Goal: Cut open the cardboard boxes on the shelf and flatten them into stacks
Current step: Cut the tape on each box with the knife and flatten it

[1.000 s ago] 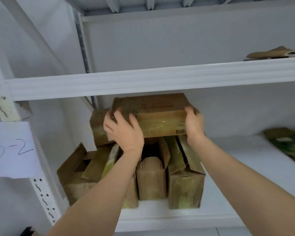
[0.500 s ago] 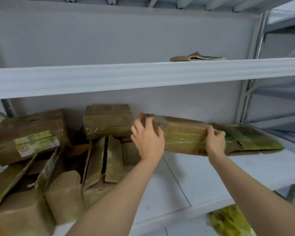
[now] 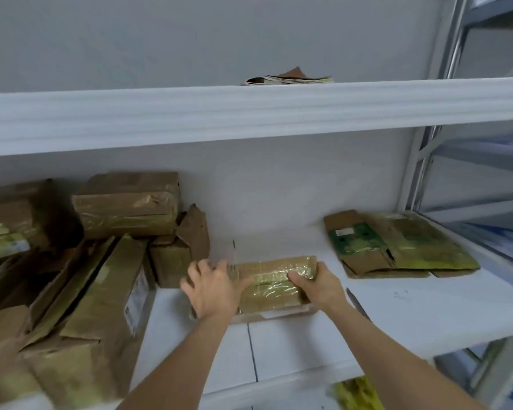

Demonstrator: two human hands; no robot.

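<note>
A taped brown cardboard box (image 3: pixel 271 284) lies flat on the white shelf (image 3: pixel 397 309) in the middle. My left hand (image 3: pixel 212 288) grips its left end with fingers spread over the top. My right hand (image 3: pixel 319 284) grips its right end, fingers curled over the taped top. A dark blade-like tool (image 3: pixel 358 303) lies on the shelf just right of my right wrist. To the right lies a stack of flattened boxes (image 3: pixel 397 244). At the left stands a pile of unflattened boxes (image 3: pixel 80 276).
An upper shelf (image 3: pixel 249 113) runs across above, with flattened cardboard (image 3: pixel 288 78) lying on it. Metal shelf uprights (image 3: pixel 421 161) stand at the right. Something yellow-green (image 3: pixel 357 393) shows below the shelf's front edge.
The box went from the top of the left pile, rightwards and down, and now rests on the shelf between the pile and the flattened stack. Both hands stayed on it.
</note>
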